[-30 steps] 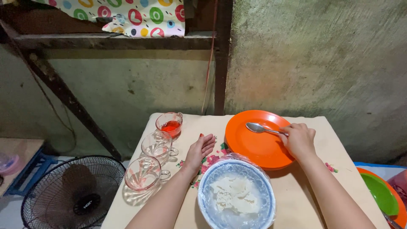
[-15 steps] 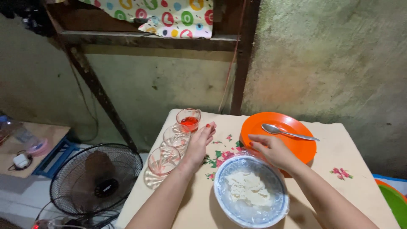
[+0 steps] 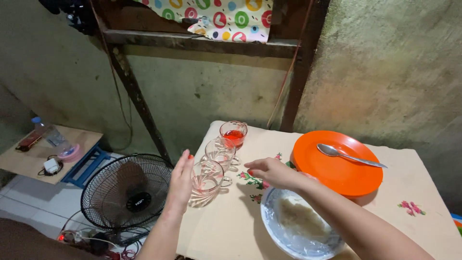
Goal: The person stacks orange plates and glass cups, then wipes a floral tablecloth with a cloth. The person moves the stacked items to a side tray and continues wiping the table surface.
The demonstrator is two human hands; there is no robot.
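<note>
**Head view: both hands shift from the plate side to the row of cups**

Head view, seen from above the worktop [image 3: 231, 226]. Since 1 s ago the right hand [image 3: 272, 172] has let go of the spoon [image 3: 349, 155], which now lies alone on the orange plate [image 3: 337, 180], and has crossed leftward over the floral cloth toward the cups; its grip is released, fingers loosely extended, holding nothing. The left hand [image 3: 181, 182] has left the cloth and now stands edge-on just beside the near cup [image 3: 206, 182], open, palm toward the glass; contact cannot be confirmed. Judged from this, attention has moved from spoon and plate to the near cup, which stands at the worktop's left edge.

Containers: 3 clear handled cups in a row. The far cup [image 3: 234, 132] holds red liquid; the middle cup [image 3: 220, 151] and near cup appear empty. The bowl [image 3: 298, 226], covered with clear film, holds a pale, soft food. The plate carries only the spoon. A fan [image 3: 126, 192] stands on the floor at left.
</note>
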